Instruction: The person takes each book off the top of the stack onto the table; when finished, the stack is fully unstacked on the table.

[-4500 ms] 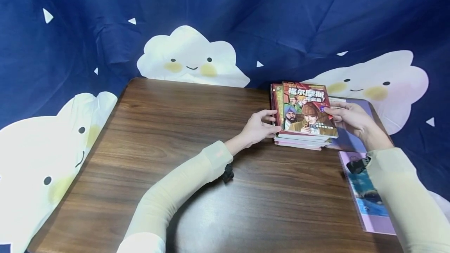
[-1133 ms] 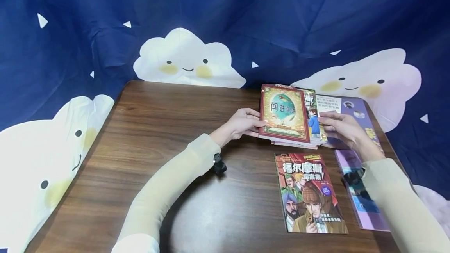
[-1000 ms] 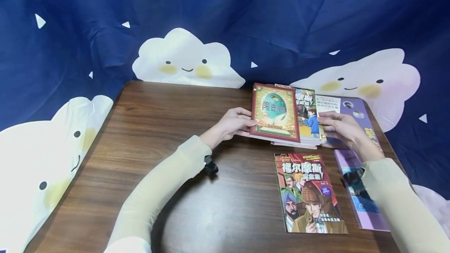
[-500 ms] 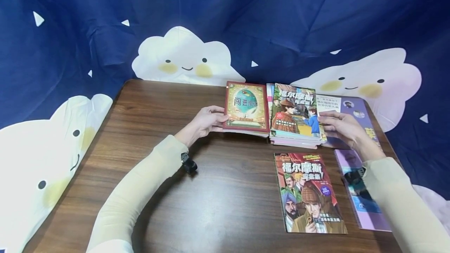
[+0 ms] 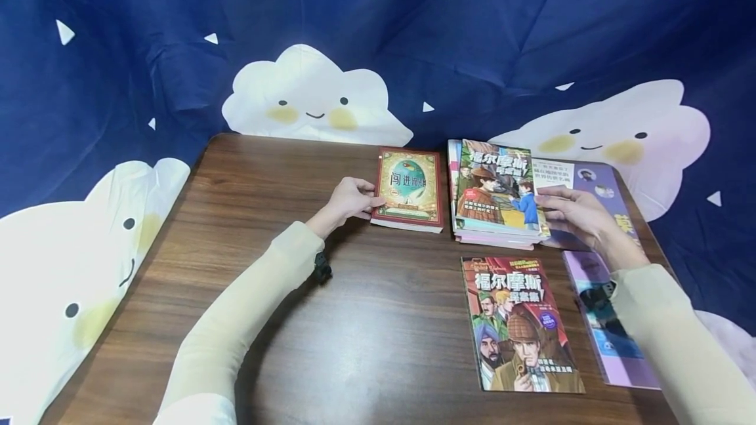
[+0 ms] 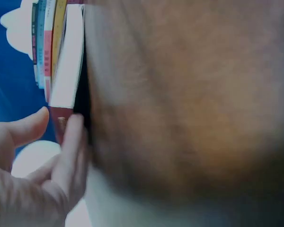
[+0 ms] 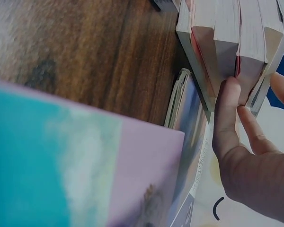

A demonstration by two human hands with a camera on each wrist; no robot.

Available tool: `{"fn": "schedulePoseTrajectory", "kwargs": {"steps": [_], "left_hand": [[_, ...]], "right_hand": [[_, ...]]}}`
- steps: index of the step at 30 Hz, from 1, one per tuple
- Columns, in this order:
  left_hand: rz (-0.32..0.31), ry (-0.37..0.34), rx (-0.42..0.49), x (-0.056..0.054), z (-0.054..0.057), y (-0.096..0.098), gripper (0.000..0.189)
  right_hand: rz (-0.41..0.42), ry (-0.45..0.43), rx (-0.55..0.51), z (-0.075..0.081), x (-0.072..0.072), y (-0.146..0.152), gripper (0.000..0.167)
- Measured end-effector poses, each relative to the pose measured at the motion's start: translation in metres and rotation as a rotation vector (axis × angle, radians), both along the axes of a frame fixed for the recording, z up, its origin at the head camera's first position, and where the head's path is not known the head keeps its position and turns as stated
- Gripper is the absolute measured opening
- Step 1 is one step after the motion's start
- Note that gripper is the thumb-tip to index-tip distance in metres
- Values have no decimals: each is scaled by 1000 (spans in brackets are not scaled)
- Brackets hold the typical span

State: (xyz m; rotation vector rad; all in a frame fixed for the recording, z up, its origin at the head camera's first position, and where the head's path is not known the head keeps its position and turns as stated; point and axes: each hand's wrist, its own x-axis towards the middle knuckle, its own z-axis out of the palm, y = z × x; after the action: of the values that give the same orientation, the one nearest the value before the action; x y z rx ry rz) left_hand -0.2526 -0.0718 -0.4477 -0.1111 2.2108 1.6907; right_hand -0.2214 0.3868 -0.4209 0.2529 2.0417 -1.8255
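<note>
My left hand (image 5: pixel 350 199) pinches the left edge of a red-bordered book (image 5: pixel 407 189) with a green oval on its cover, left of the stack in the head view. In the left wrist view, the thumb is at the upper side of its dark red spine (image 6: pixel 61 120) and the fingers are below. My right hand (image 5: pixel 575 212) touches the right side of a stack of books (image 5: pixel 496 189), whose top cover shows a detective and a boy in blue. Seen from the right wrist, extended fingers (image 7: pixel 226 111) rest against the page edges of the stacked books (image 7: pixel 227 52).
A red detective book (image 5: pixel 522 326) lies in front of the stack. To its right, a lilac and blue book (image 5: pixel 632 372) is partly under the right forearm. Beyond the right hand lies a purple book (image 5: pixel 602 182). The wooden table (image 5: pixel 283 176) meets a blue cloud-patterned curtain (image 5: pixel 177 5).
The red detective book went from the stack's top to the table in front. The left hand then drew the red-bordered book leftward off the stack and lowered it; the right hand stayed at the stack.
</note>
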Motion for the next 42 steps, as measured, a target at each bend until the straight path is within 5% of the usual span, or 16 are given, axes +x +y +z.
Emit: {"fn": "schedulePoseTrajectory", "kwargs": {"steps": [4, 7, 10, 15, 20, 24, 27, 32, 37, 42], "left_hand": [[3, 163, -273, 1, 8, 8, 45], [19, 242, -335, 2, 14, 19, 42], [-1, 218, -155, 2, 20, 38, 43], [-35, 60, 166, 1, 21, 83, 47], [-10, 25, 250, 3, 18, 124, 47], [32, 60, 194, 6, 18, 142, 47], [51, 72, 144, 6, 19, 146, 43], [15, 8, 191, 1, 20, 140, 33], [-76, -105, 241, -3, 20, 123, 36], [-197, -203, 274, 0, 22, 98, 60]], "right_hand": [[9, -1, -6, 0, -1, -1, 12], [19, 2, 7, 0, -1, -2, 13], [13, -2, 18, 0, 0, -2, 13], [6, -7, 26, 1, 1, -1, 13], [9, -4, 28, 1, 1, -2, 12], [8, -6, 10, -1, 1, -2, 11], [8, -7, -5, -2, 1, -2, 12], [5, -16, 12, -3, -2, -3, 17], [2, -42, -2, -3, -4, -2, 27], [10, -45, -16, -2, -4, -2, 30]]}}
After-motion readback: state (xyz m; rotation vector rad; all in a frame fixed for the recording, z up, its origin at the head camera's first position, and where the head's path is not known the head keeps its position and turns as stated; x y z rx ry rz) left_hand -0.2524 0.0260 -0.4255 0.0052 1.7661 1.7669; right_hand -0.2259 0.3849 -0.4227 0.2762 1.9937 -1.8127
